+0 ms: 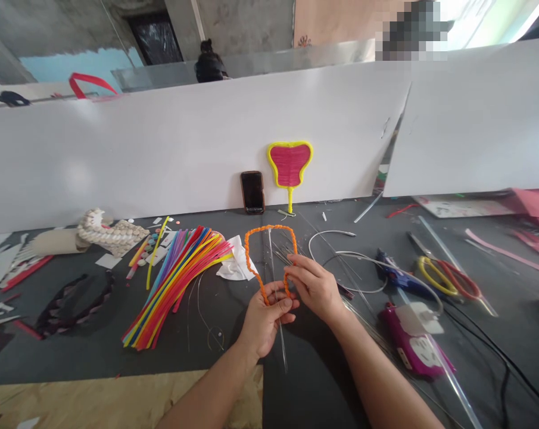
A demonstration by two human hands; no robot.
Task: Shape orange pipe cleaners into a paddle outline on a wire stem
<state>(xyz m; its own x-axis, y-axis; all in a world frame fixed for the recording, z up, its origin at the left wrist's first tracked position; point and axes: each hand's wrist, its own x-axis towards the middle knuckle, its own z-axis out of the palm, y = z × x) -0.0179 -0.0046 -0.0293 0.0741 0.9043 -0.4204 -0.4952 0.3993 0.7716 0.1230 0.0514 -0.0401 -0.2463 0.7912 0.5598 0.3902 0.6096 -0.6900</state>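
An orange twisted frame point(269, 227), bent into a fan-like outline, is held up over the dark table. My left hand point(269, 316) pinches its lower end together with a thin straight wire point(283, 348) that runs up through the middle of the outline. At the frame's lower right side, my right hand point(316, 286) is closed with its fingertips on the orange strand. Behind, a finished-looking fan shape with a yellow rim and magenta middle point(290, 165) leans upright against the white board, beside a phone point(252, 192).
Left of my hands lies a bundle of coloured pipe cleaners point(175, 286) near a white tissue point(237, 262). To the right are scissors point(448, 277), a blue glue gun point(396, 274), a magenta power strip point(416, 345) and loose cables. A white board point(162, 143) borders the table's back.
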